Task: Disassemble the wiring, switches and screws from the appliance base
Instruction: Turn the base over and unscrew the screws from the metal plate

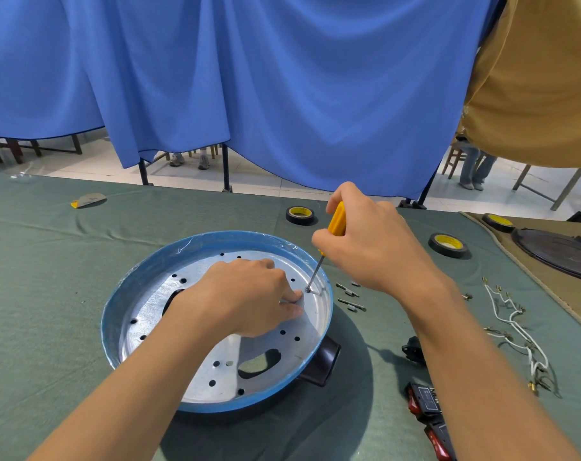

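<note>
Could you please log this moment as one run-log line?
phase: unscrewing | right hand: grips yellow screwdriver, tip on screw | left hand: presses appliance base plate | on cloth: loose screws, white wiring, red switches

Appliance base (216,239): round, blue-rimmed, with a perforated silver plate, lower centre of the frame on green cloth (49,294).
Right hand (372,241): grips a yellow-handled screwdriver (336,219), whose shaft slants down to the left.
Screwdriver tip: set on a screw (307,290) near the plate's right edge.
Left hand (246,294): lies on the plate, with its fingertips just beside that screw.
Loose screws (350,302): on the cloth just right of the base.
White wires (515,327): right side of the frame.
Red switches (425,400): lower right, partly behind the right forearm.
Tape rolls (300,214): three, spread above and to the right of the base.
</note>
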